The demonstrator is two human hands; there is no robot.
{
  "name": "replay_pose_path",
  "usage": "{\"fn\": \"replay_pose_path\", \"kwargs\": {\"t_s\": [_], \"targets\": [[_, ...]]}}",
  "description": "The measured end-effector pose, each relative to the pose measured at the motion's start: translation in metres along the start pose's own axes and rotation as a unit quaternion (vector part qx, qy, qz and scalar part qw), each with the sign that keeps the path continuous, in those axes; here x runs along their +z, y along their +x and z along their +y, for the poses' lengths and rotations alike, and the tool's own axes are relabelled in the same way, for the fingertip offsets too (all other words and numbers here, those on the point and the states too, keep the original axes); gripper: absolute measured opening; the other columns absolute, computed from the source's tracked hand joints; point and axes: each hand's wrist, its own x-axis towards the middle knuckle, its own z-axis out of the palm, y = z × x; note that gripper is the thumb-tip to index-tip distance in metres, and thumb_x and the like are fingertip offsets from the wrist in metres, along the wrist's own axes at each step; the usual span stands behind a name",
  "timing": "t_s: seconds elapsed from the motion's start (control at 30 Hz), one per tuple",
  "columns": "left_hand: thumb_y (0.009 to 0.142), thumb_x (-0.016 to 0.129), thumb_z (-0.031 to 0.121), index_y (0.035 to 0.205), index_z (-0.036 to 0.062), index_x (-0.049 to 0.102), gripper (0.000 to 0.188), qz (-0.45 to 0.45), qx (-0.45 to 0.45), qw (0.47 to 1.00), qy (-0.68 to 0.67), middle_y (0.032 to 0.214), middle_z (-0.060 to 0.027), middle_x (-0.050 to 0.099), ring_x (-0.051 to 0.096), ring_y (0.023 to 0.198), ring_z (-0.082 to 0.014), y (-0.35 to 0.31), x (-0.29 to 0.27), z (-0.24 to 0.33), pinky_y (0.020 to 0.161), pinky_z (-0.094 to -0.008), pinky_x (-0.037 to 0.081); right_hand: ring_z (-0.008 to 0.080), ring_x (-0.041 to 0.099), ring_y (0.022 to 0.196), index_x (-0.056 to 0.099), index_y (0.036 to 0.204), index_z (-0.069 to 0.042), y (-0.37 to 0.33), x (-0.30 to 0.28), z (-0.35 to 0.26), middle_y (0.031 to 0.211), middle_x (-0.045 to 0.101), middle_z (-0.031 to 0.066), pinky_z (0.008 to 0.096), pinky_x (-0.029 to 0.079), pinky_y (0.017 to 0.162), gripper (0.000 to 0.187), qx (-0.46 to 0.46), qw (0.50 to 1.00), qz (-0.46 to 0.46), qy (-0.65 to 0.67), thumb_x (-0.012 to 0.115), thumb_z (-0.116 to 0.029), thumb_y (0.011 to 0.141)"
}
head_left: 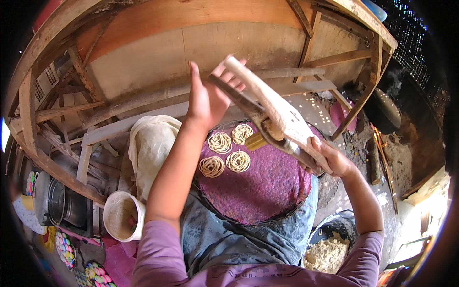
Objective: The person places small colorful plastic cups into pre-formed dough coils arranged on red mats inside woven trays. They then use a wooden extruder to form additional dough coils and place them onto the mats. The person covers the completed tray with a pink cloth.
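A long wooden dough press (287, 117) made of two bars slants above my lap, one bar pale with dough, the other dark. A yellowish cylinder (256, 141) sticks out from its underside. My right hand (337, 155) is closed around the near right end of the press. At its far left end, my left hand (210, 98) has its thumb up and fingers stretched out, partly behind the bars. Below lies a round tray (267, 189) with a purple surface across my knees. Several coiled rounds of dough strands (238, 161) rest on its left part.
A cloth-covered bundle (155, 148) and a white bucket (124, 215) stand on my left. To my right is a dark tub (330, 248) of crumbly dough. Wooden framing (134, 107) runs ahead; a dark pan (385, 107) sits far right near burning sticks.
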Motion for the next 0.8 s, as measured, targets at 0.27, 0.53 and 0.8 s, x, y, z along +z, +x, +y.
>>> {"fn": "replay_pose_path", "kwargs": {"t_s": [0.27, 0.53, 0.8], "targets": [[0.089, 0.042, 0.062, 0.088, 0.01, 0.051, 0.052, 0.062, 0.042, 0.945, -0.318, 0.078, -0.0041, 0.049, 0.048, 0.078, -0.0201, 0.048, -0.045, -0.085, 0.082, -0.0366, 0.04, 0.0179, 0.061, 0.059, 0.058, 0.103, -0.004, 0.035, -0.017, -0.029, 0.072, 0.061, 0.0122, 0.0288, 0.05, 0.055, 0.073, 0.188, 0.98, -0.004, -0.059, 0.027, -0.069, 0.094], [0.088, 0.035, 0.07, 0.081, 0.014, 0.052, 0.06, 0.028, 0.069, 0.927, -0.367, 0.072, 0.001, 0.05, 0.05, 0.071, -0.0173, 0.041, -0.089, -0.098, 0.08, -0.0371, 0.039, 0.0159, 0.061, 0.056, 0.057, 0.108, -0.005, 0.053, -0.01, -0.027, 0.068, 0.06, 0.0083, 0.03, 0.05, 0.052, 0.071, 0.175, 0.966, -0.025, -0.188, 0.019, -0.064, 0.098], [0.088, 0.046, 0.057, 0.078, 0.0153, 0.052, 0.043, 0.047, 0.085, 0.931, -0.353, 0.068, 0.0028, 0.05, 0.049, 0.066, -0.0157, 0.047, -0.051, -0.09, 0.074, -0.0352, 0.04, 0.0143, 0.056, 0.052, 0.063, 0.106, -0.003, 0.035, -0.009, -0.053, 0.063, 0.057, 0.0067, 0.0288, 0.044, 0.049, 0.071, 0.154, 0.951, 0.051, -0.263, 0.028, -0.064, 0.097]]}}
